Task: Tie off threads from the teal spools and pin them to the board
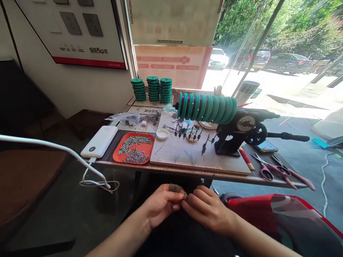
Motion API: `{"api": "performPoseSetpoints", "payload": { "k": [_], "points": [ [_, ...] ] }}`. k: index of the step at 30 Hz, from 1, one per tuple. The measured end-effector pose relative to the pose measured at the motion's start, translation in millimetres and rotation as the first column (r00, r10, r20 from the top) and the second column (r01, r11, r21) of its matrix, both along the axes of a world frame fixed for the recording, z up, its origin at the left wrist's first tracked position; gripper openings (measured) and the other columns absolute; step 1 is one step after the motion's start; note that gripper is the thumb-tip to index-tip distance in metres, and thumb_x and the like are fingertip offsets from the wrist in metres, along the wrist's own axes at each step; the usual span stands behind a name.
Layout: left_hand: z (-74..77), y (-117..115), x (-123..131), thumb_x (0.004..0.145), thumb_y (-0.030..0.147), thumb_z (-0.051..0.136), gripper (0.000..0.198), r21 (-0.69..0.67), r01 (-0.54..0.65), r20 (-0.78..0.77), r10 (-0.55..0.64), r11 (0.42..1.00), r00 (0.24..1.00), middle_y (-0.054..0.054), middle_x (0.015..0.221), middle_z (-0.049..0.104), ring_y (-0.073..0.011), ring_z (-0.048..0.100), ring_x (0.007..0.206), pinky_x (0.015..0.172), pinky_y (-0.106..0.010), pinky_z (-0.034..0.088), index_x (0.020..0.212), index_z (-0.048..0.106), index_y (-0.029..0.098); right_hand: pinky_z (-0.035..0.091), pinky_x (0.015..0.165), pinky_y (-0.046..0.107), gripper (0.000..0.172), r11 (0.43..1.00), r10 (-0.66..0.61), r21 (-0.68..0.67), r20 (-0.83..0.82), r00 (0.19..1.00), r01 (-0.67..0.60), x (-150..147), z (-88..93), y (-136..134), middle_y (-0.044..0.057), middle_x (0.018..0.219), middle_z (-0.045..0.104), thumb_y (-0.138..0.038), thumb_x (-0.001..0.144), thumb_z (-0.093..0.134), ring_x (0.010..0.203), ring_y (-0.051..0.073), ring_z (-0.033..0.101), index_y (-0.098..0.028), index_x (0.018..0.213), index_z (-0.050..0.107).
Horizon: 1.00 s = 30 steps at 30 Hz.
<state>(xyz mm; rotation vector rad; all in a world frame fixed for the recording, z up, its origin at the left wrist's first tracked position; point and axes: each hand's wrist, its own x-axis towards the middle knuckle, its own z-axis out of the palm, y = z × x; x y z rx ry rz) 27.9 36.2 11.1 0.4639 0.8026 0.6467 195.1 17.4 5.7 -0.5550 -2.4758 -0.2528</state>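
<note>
My left hand (163, 204) and my right hand (205, 205) meet fingertip to fingertip below the table's front edge. Both are closed in a pinch around something small and dark, too hidden to name. A dark wrap covers one finger of the left hand. Beyond them, on a pale board (174, 157), several dark fishing floats or similar slim pieces (205, 144) lie scattered near a small dish with a patterned inside (192, 135). A white round lid (162, 134) sits to their left.
A hand-cranked winder (241, 125) carries a row of green spools (207, 108); more spools (153, 89) stand stacked behind. At left lie a red tray (150, 151) of small metal parts and a white power bank (99, 141) with a cable. Scissors (266, 172) lie at right.
</note>
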Motion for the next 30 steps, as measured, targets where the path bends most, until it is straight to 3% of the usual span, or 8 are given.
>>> {"api": "performPoseSetpoints", "payload": {
  "k": [3, 8, 11, 14, 18, 24, 27, 30],
  "points": [
    [0.8, -1.0, 0.2, 0.051, 0.011, 0.07, 0.013, 0.003, 0.011, 0.0, -0.011, 1.0, 1.0, 0.002, 0.055, 0.049, -0.003, 0.037, 0.049, 0.044, -0.016, 0.024, 0.06, 0.061, 0.007, 0.041, 0.055, 0.026, 0.017, 0.954, -0.109, -0.299, -0.252, 0.961, 0.03, -2.7, -10.4, -1.1, 0.004, 0.066, 0.059, -0.011, 0.084, 0.044, 0.059, 0.014, 0.05, -0.012, 0.082, 0.06],
    [-3.1, -1.5, 5.0, 0.05, 0.012, 0.068, 0.012, -0.047, 0.072, -0.056, -0.074, 0.996, 0.996, 0.002, 0.058, 0.049, -0.0036, 0.037, 0.051, 0.047, -0.016, 0.025, 0.058, 0.058, 0.009, 0.043, 0.059, 0.023, 0.018, 0.4, -0.534, -0.901, -0.378, 0.756, -0.168, -1.2, -31.8, -7.7, 0.001, 0.066, 0.057, -0.027, 0.081, 0.054, 0.065, 0.013, 0.054, -0.016, 0.068, 0.059],
    [-6.4, -1.0, 9.6, 0.052, 0.011, 0.065, 0.009, 0.055, 0.091, -0.167, -0.081, 0.994, 0.983, 0.003, 0.054, 0.048, -0.0049, 0.037, 0.05, 0.048, -0.019, 0.026, 0.058, 0.058, 0.01, 0.044, 0.06, 0.024, 0.018, 0.269, -0.573, -0.937, -0.343, 0.744, -0.225, -2.5, -37.3, -15.3, 0.002, 0.067, 0.058, -0.029, 0.08, 0.056, 0.066, 0.014, 0.055, -0.015, 0.069, 0.06],
    [-9.5, -1.3, 12.4, 0.057, 0.013, 0.061, 0.005, 0.298, 0.137, -0.38, -0.014, 0.945, 0.925, 0.004, 0.053, 0.048, -0.0075, 0.039, 0.052, 0.052, -0.022, 0.028, 0.059, 0.057, 0.013, 0.045, 0.061, 0.024, 0.018, 0.501, -0.484, -0.865, -0.322, 0.814, -0.044, -4.6, -37.1, -24.6, 0.005, 0.074, 0.06, -0.023, 0.084, 0.048, 0.068, 0.014, 0.056, -0.016, 0.072, 0.059],
    [-11.0, -1.2, 12.2, 0.06, 0.016, 0.059, 0.005, 0.488, 0.182, -0.498, 0.102, 0.854, 0.861, 0.003, 0.059, 0.048, -0.0111, 0.042, 0.061, 0.06, -0.024, 0.032, 0.057, 0.055, 0.015, 0.045, 0.058, 0.024, 0.031, 0.855, -0.291, -0.496, -0.217, 0.932, 0.151, -2.0, -33.1, -27.7, 0.007, 0.071, 0.059, -0.01, 0.088, 0.031, 0.066, 0.014, 0.052, -0.015, 0.073, 0.057],
    [-9.6, 2.3, 11.7, 0.056, 0.017, 0.055, 0.007, 0.214, 0.276, -0.36, -0.187, 0.937, 0.914, 0.004, 0.054, 0.042, -0.0088, 0.035, 0.051, 0.051, -0.023, 0.028, 0.059, 0.049, 0.015, 0.045, 0.059, 0.028, 0.033, 0.94, -0.129, -0.311, 0.054, 0.99, 0.139, 8.8, -24.3, -18.1, 0.008, 0.072, 0.059, -0.009, 0.088, 0.027, 0.066, 0.017, 0.05, -0.012, 0.076, 0.057],
    [-9.8, -1.6, 12.2, 0.059, 0.016, 0.056, 0.005, 0.368, 0.251, -0.49, -0.043, 0.895, 0.871, 0.002, 0.06, 0.044, -0.011, 0.039, 0.057, 0.056, -0.025, 0.032, 0.059, 0.05, 0.016, 0.043, 0.056, 0.027, 0.026, 0.924, -0.093, -0.357, 0.149, 0.984, 0.141, 6.8, -22.9, -22.4, 0.006, 0.07, 0.057, -0.006, 0.085, 0.034, 0.062, 0.016, 0.047, -0.014, 0.072, 0.055],
    [-11.1, -9.9, 10.8, 0.068, 0.017, 0.053, 0.008, 0.645, 0.303, -0.623, 0.253, 0.701, 0.74, -0.003, 0.076, 0.049, -0.0162, 0.046, 0.074, 0.067, -0.027, 0.037, 0.061, 0.053, 0.017, 0.042, 0.057, 0.024, 0.017, 0.867, -0.057, -0.478, 0.183, 0.981, 0.14, -1.3, -15.7, -26.5, 0.003, 0.07, 0.057, -0.005, 0.08, 0.042, 0.062, 0.014, 0.047, -0.015, 0.072, 0.054]
  ]
}}
